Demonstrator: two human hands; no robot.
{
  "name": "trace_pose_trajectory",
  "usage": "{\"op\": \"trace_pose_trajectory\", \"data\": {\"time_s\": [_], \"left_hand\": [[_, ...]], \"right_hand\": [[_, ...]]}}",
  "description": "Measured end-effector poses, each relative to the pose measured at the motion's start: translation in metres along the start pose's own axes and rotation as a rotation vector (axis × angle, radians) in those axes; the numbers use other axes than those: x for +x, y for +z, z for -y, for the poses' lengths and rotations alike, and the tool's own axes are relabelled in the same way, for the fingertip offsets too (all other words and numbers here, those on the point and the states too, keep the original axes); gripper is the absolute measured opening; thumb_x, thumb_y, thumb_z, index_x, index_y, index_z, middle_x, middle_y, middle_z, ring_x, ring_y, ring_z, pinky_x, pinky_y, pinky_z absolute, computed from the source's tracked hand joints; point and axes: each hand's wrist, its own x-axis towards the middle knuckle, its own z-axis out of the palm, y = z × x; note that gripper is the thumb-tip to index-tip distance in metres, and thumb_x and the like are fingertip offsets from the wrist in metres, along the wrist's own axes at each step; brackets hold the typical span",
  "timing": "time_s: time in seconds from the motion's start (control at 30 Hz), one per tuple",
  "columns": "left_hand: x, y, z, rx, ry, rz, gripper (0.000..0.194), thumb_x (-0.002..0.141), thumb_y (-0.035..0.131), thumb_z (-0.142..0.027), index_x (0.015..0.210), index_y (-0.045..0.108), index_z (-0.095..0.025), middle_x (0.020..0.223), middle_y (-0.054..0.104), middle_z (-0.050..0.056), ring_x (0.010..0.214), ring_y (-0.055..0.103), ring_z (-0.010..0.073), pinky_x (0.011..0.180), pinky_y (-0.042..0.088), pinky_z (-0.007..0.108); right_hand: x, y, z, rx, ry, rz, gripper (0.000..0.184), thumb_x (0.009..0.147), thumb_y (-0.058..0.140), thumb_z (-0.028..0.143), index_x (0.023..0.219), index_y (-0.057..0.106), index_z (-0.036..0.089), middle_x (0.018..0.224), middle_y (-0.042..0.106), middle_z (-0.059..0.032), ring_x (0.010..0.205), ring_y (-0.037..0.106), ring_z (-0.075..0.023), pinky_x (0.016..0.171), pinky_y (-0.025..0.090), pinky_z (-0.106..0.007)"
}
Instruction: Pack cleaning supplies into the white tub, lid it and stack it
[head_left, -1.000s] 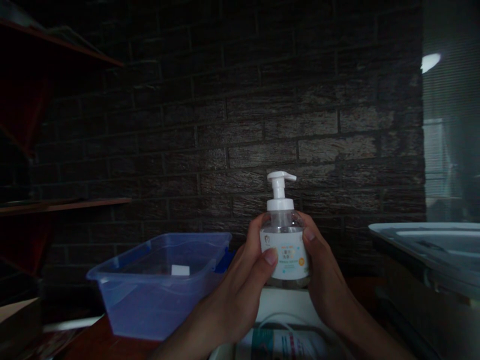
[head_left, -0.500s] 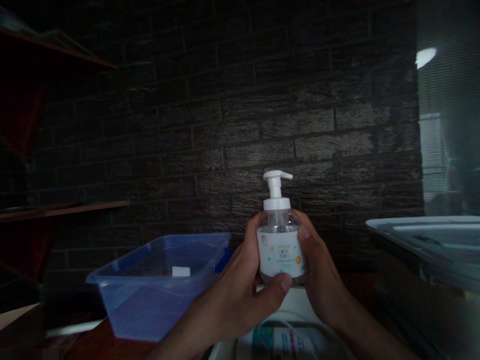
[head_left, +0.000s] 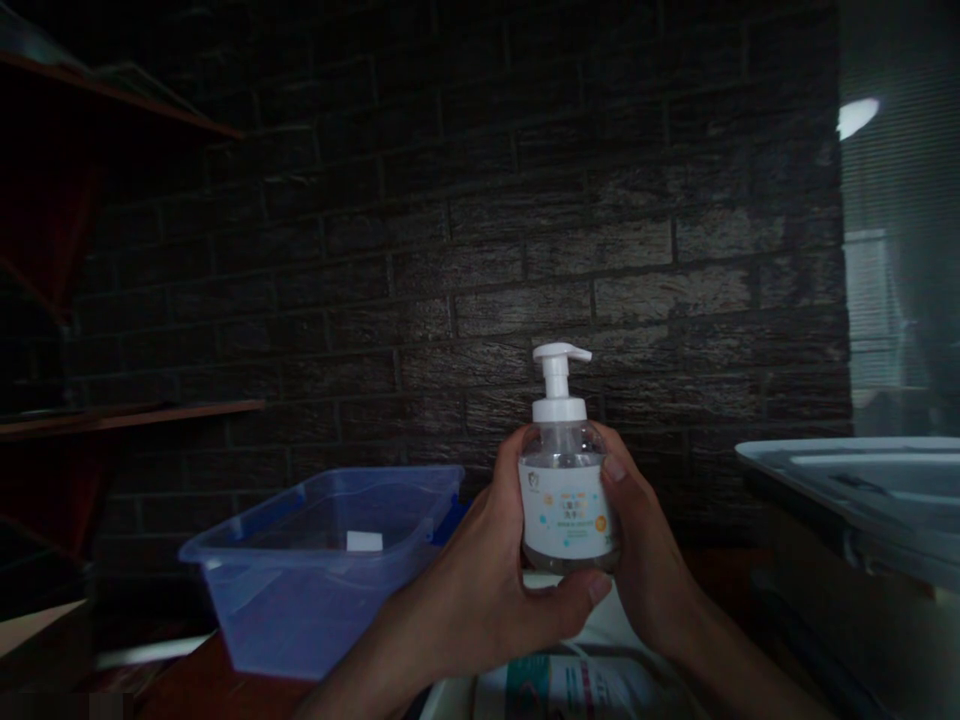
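- Head view: a pump bottle (head_left: pixel 566 510) is upright between both hands, right of the blue tub (head_left: pixel 300 620)
- Its long axis runs nearly vertical, the top leaning a trifle toward the tub; the white spout (head_left: pixel 574 353) points right, away from the tub
- Its printed label (head_left: pixel 566 505) faces the camera
- Left hand (head_left: pixel 472 590), on the tub's side: fingers clamped on the bottle, mostly hidden behind it, the thumb stretched just below the base
- Right hand (head_left: pixel 652 540), on the side farther from the tub: fingers clamped on the bottle too, the thumb at the label's upper right edge
- Below the bottle, right of the tub: a pale container (head_left: pixel 611 630) and a teal-marked printed item (head_left: pixel 529 685)
- Under the tub: the red-brown table (head_left: pixel 191 695); behind the tub: a dark brick wall (head_left: pixel 450 250)
- Since a second ago the left thumb has slid from the label's face, past its lower edge, uncovering the print; the spout's direction and the bottle's place beside the tub are nearly unchanged
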Motion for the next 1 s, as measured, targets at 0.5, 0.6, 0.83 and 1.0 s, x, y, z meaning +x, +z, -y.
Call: {"op": "trace_pose_trajectory", "data": {"time_s": [0.5, 0.6, 0.83, 1.0], "left_hand": [[-0.0007, 0.0032, 0.0033, -0.11, -0.029, 0.012, 0.082, 0.096, 0.065, -0.036, 0.155, 0.009, -0.029, 0.137, 0.056, 0.012, 0.122, 0.061, 0.0289, 0.094, 0.057, 0.039], [-0.0016, 0.0009, 0.0022, -0.062, -0.004, 0.018, 0.079, 0.099, 0.061, -0.038, 0.155, 0.006, -0.029, 0.139, 0.054, 0.012, 0.126, 0.058, 0.0293, 0.098, 0.054, 0.04], [-0.0016, -0.0016, 0.0021, 0.071, -0.004, 0.006, 0.086, 0.095, 0.065, -0.037, 0.155, 0.004, -0.027, 0.139, 0.054, 0.013, 0.122, 0.059, 0.028, 0.1, 0.052, 0.041], [-0.0037, -0.0015, 0.0045, 0.066, 0.027, 0.004, 0.088, 0.095, 0.063, -0.035, 0.157, 0.002, -0.023, 0.144, 0.051, 0.015, 0.126, 0.055, 0.0298, 0.106, 0.046, 0.044]], "right_hand": [[0.0003, -0.0004, 0.0026, 0.055, 0.013, 0.037, 0.039, 0.104, 0.042, 0.058, 0.129, 0.057, 0.031, 0.089, 0.068, -0.0017, 0.07, 0.064, -0.017, 0.057, 0.051, -0.026], [-0.0011, 0.0, 0.0038, 0.017, -0.004, 0.033, 0.038, 0.104, 0.045, 0.056, 0.131, 0.056, 0.031, 0.088, 0.068, -0.001, 0.07, 0.063, -0.0163, 0.057, 0.049, -0.025], [0.0001, -0.0001, 0.0025, 0.043, 0.017, 0.035, 0.043, 0.104, 0.043, 0.057, 0.138, 0.053, 0.031, 0.098, 0.072, -0.0033, 0.068, 0.064, -0.0168, 0.056, 0.05, -0.026], [-0.0001, -0.0009, -0.0006, 0.085, 0.017, 0.028, 0.046, 0.104, 0.041, 0.059, 0.138, 0.053, 0.031, 0.093, 0.071, -0.0035, 0.066, 0.064, -0.0179, 0.053, 0.049, -0.027]]}}
